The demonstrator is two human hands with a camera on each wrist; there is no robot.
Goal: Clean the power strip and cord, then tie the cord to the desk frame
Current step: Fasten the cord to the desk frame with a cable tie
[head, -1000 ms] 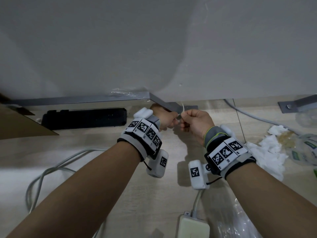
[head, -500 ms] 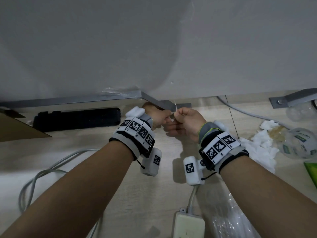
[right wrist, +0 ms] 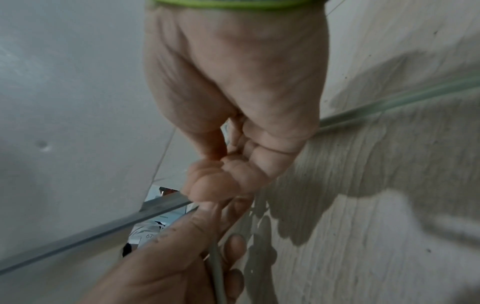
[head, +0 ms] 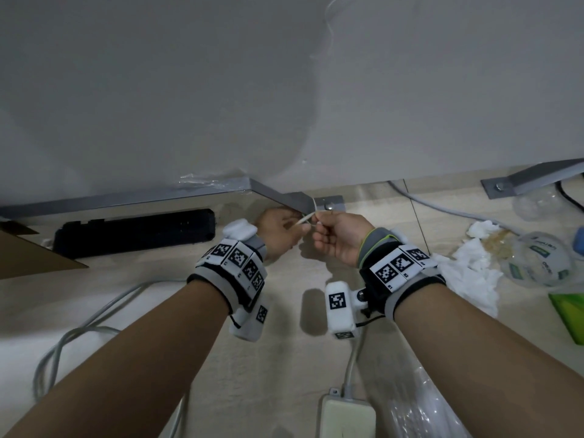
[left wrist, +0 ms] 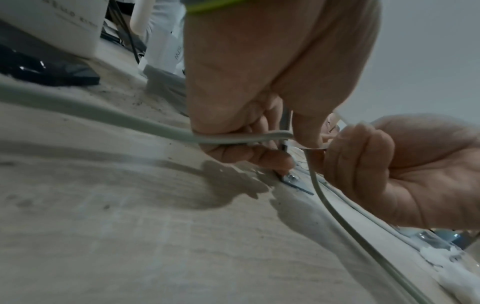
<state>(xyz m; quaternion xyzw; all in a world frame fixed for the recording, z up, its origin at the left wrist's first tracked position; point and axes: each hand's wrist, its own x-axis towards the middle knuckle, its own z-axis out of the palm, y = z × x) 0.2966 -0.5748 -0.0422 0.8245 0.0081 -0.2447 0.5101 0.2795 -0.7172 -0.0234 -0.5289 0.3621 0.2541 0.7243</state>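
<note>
Under the desk, both hands meet at the grey diagonal bar of the desk frame point(head: 278, 196). My left hand point(head: 284, 232) curls its fingers round the grey cord point(left wrist: 233, 139) and holds it at the bar. My right hand point(head: 325, 230) pinches a thin white zip tie point(head: 305, 218) that slants up to the bar. In the right wrist view my right hand point(right wrist: 226, 164) has its fingers curled, and the cord point(right wrist: 217, 267) runs through my left hand point(right wrist: 213, 236) below. A white power strip point(head: 347, 418) lies at the bottom edge, its cord leading up under my right wrist.
A black power strip point(head: 136, 230) lies by the wall on the left, with cardboard point(head: 28, 257) beside it. Loops of grey cable point(head: 79, 330) lie under my left arm. Crumpled tissues point(head: 467, 270), a clear plastic bottle point(head: 540, 260) and a green pack point(head: 568, 314) lie on the right.
Both hands stay at the frame bar. The tie's tail, which stood upright above the fingers, now slants between the two hands.
</note>
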